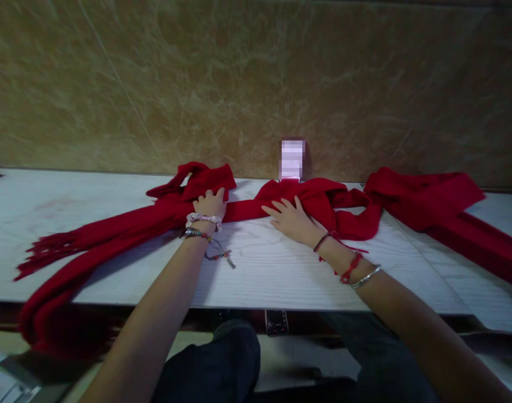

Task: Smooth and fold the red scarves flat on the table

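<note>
A long red scarf with a fringed end lies across the white table, bunched in places. My left hand rests on its left part, below a folded loop of cloth; the fingers point away from me and its thumb side lies along the fabric. My right hand lies flat on the middle bunch, fingers spread. One strand on the left hangs over the front edge. More red cloth runs off to the right; whether it is the same scarf I cannot tell.
Behind the white table rises a brown marbled wall. A phone with a blurred-out screen leans against it. Below the front edge are a small dark panel with lit marks and my legs. Grey and white items lie at lower left.
</note>
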A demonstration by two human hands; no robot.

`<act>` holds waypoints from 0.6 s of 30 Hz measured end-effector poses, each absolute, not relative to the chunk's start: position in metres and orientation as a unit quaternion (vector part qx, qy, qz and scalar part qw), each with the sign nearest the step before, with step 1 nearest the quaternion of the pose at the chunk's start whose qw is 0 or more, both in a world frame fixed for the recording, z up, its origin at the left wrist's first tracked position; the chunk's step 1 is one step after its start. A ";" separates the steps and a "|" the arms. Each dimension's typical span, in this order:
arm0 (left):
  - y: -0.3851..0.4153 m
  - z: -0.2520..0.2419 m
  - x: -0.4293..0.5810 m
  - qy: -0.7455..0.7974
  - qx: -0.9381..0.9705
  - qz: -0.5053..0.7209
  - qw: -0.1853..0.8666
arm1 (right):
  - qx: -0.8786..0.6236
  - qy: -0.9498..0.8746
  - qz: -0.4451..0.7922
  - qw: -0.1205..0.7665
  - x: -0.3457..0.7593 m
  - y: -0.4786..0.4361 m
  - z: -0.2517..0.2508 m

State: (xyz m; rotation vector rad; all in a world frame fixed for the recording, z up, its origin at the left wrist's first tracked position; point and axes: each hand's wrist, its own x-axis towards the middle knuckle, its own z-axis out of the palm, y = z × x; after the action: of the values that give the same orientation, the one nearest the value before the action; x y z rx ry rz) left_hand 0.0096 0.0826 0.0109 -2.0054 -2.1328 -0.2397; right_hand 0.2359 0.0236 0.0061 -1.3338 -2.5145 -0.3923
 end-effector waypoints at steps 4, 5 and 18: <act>0.085 0.006 0.008 -0.717 -0.679 -0.109 0.114 | -0.476 -0.864 -0.152 0.055 0.237 0.031 0.006; 0.085 0.006 0.008 -0.712 -0.680 -0.127 0.122 | -0.474 -0.864 -0.164 0.049 0.240 0.032 0.009; 0.093 0.005 -0.019 -0.741 -0.613 -0.260 0.088 | -0.669 -0.547 -0.233 0.446 0.410 0.026 0.042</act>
State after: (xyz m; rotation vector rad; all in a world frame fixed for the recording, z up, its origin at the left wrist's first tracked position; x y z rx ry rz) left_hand -0.0192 0.0931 0.0045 -1.8241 -2.2049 -0.7734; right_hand 0.4096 0.0260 0.0418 -1.6567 -1.3556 -0.5767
